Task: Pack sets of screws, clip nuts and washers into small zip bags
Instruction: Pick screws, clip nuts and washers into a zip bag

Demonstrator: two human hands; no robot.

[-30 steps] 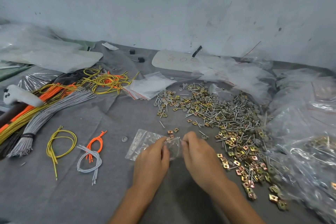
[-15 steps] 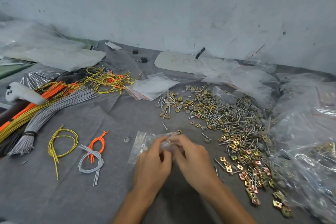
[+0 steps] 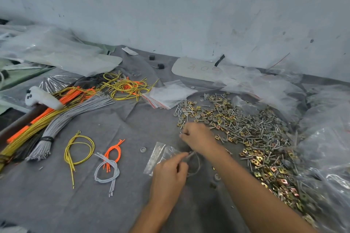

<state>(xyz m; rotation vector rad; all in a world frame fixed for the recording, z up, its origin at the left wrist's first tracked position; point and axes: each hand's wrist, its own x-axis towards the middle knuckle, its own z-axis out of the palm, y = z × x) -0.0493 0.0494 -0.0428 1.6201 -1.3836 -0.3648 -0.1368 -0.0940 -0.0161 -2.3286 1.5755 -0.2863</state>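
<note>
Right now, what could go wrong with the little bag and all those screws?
1. The left hand pinches the small zip bag by one end only, so pieces might miss its mouth and scatter on the grey cloth.
2. The right hand reaches into a mixed pile of screws, clip nuts and washers, so a wrong count could be grabbed.
3. A stray washer beside the bag might get forgotten.

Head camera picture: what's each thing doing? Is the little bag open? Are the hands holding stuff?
small zip bag: lying down, mouth pinched up, looks open.
left hand: pinches the bag's mouth.
right hand: fingers curled at the pile's edge; any hold too blurred to tell.
pile of screws, clip nuts and washers: loose, mixed.
spare zip bags: stacked flat.
grey wires: bundled, tied with a black band.
lone washer: lying flat.
</note>
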